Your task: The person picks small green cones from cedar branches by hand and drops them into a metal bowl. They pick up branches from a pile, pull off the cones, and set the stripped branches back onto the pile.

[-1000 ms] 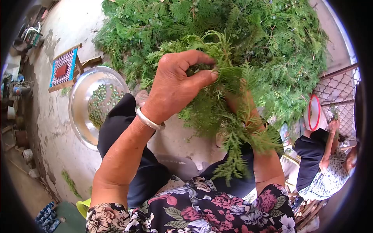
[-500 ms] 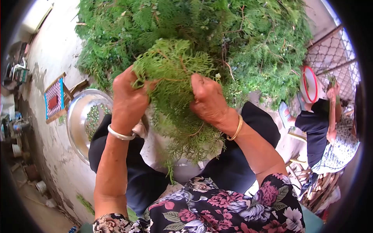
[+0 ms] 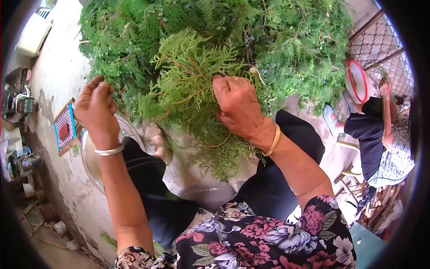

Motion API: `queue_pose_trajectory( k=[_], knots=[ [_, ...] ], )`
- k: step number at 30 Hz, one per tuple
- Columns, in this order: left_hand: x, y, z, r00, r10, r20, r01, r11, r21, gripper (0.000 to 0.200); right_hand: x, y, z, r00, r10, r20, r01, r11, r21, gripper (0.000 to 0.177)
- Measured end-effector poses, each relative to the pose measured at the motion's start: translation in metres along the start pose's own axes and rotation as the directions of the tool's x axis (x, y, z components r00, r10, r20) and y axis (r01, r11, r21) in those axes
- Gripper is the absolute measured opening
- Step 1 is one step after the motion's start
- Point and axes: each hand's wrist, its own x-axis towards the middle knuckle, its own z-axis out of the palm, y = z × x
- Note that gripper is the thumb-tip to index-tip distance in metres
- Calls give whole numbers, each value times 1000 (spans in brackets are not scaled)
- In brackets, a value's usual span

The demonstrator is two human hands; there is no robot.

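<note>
A leafy cypress branch [image 3: 186, 96] hangs over my lap, its stem gripped in the closed fingers of my right hand [image 3: 239, 107]. Off to the left, apart from the branch, my left hand [image 3: 96, 112] is raised with its fingers curled together; whatever is in them, if anything, I cannot make out. Just beneath that hand stands a wide metal basin [image 3: 91, 166], partly covered by my hand, forearm and leg. Its contents are mostly hidden now.
A large heap of green branches [image 3: 295, 58] fills the ground ahead. A small stool with a woven seat [image 3: 65, 127] stands left. At right, another person [image 3: 371, 130] sits near a red-rimmed round container [image 3: 357, 83] and a wire mesh fence [image 3: 380, 42].
My left hand has come off the branch and moved left and slightly up, over the basin. My right hand still holds the branch in nearly the same place.
</note>
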Motion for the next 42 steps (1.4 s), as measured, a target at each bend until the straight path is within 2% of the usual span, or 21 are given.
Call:
queue_pose_trajectory(
  k=[1,2,3,4,5,10,12,13,15,18,21,23,28,30,31,32,34,36,38,41,42],
  knots=[
    [8,-1,-10,949,-280,147,316,845,-432,17,-1,1,0,993,-75,-92,74,997,-19,26],
    [15,-10,-19,948,-281,149,318,845,-429,17,-2,2,1,972,-151,-180,145,988,-44,30],
    [21,-21,-26,851,-246,464,521,519,-678,17,-1,3,-3,973,-149,-178,144,989,-41,30],
    [24,-30,-31,712,-63,699,702,99,-705,19,4,3,-10,965,-192,-178,187,981,-46,32],
    [22,-30,-30,706,-73,704,708,63,-704,27,5,3,-13,956,-234,-179,229,972,-51,34],
    [3,0,-12,792,-278,543,603,224,-765,23,-1,-8,6,967,-249,-58,238,959,-155,27],
    [-3,0,-4,820,-116,560,526,537,-660,18,-7,-17,14,961,-276,-22,269,949,-164,25],
    [-11,8,4,831,-131,540,482,653,-584,16,-11,-20,17,958,-285,32,286,946,-151,23],
    [-25,23,22,783,-193,592,511,742,-434,13,-15,-24,26,944,-324,67,330,934,-134,16],
    [-43,32,44,732,-209,649,419,889,-187,14,-23,-37,31,930,-339,142,353,931,-92,12],
    [-51,24,60,711,-231,664,428,892,-148,18,-29,-48,34,913,-379,154,387,922,-29,9],
    [-54,17,68,657,-240,714,324,946,19,23,-32,-55,35,901,-402,163,406,914,9,11],
    [-61,4,75,585,-239,775,327,944,44,24,-36,-64,40,859,-500,112,496,866,63,15],
    [-60,1,74,551,-197,811,131,980,149,24,-37,-67,38,865,-479,147,472,878,84,15],
    [-63,1,75,612,-200,765,169,978,120,19,-38,-67,36,868,-474,147,467,880,82,15],
    [-63,1,75,608,-200,768,167,978,122,19,-38,-69,35,867,-464,183,457,886,79,14],
    [-60,1,72,747,-279,603,381,923,-45,14,-41,-70,33,866,-451,219,445,892,77,14],
    [-42,-1,65,807,-321,495,460,868,-187,12,-44,-70,33,848,-451,276,447,891,84,14],
    [-23,3,55,745,-379,549,625,686,-374,9,-46,-66,33,836,-455,307,459,886,64,14],
    [-26,16,56,633,-421,650,754,525,-395,8,-48,-62,32,823,-461,333,479,878,31,14],
    [-31,12,57,633,-424,648,755,523,-395,8,-48,-61,33,824,-464,324,484,875,22,14]
  ],
)
